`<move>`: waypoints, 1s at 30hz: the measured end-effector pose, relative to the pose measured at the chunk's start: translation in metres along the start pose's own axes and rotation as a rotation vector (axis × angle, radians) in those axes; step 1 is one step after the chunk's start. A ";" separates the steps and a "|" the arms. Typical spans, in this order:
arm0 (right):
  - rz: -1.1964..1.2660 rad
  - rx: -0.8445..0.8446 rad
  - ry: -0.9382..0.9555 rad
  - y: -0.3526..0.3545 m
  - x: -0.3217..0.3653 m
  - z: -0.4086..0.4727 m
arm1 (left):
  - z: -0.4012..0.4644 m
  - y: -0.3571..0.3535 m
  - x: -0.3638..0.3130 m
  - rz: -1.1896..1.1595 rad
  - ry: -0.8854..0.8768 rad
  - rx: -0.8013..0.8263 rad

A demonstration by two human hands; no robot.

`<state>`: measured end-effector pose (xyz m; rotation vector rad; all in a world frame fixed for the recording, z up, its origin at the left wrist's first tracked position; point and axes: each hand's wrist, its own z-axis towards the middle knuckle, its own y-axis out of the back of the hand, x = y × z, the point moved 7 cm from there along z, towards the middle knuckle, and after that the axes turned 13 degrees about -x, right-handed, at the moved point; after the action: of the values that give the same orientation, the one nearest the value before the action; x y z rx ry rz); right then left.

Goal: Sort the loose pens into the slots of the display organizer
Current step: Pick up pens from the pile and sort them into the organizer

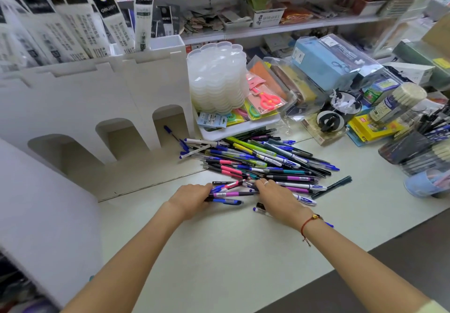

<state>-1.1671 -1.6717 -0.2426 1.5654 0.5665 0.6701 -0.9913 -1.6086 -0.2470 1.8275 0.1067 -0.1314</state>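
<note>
A pale shop counter (231, 252) was seen below stocked shelves (267, 30). "deli" was printed on the hanging refill packs (144, 18), "HORSE" on a white box (267, 19). Loose pens (263, 161) were heaped beside the white display organizer (102, 108). A few pens were gripped by the left hand (192, 199); the right hand (277, 197) was pressed flat on others.

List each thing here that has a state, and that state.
left hand: grips a bundle of pens at one end
right hand: fingers on the bundle's other end
pen pile: loose, unsorted on the counter
display organizer: arched slots mostly empty; one blue pen in the rightmost
</note>
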 end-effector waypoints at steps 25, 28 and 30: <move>1.665 0.153 -0.606 0.092 0.127 0.033 | -0.130 0.064 -0.035 -1.928 0.510 0.379; 1.592 0.218 -0.496 0.093 0.149 0.026 | -0.142 0.072 -0.032 -2.042 0.575 0.354; 1.535 0.233 -0.510 0.096 0.159 0.018 | -0.152 0.079 -0.030 -2.069 0.578 0.346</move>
<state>-1.0441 -1.5829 -0.1334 2.1296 -1.1381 1.2395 -1.0042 -1.4817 -0.1285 1.2540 2.4143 -1.0529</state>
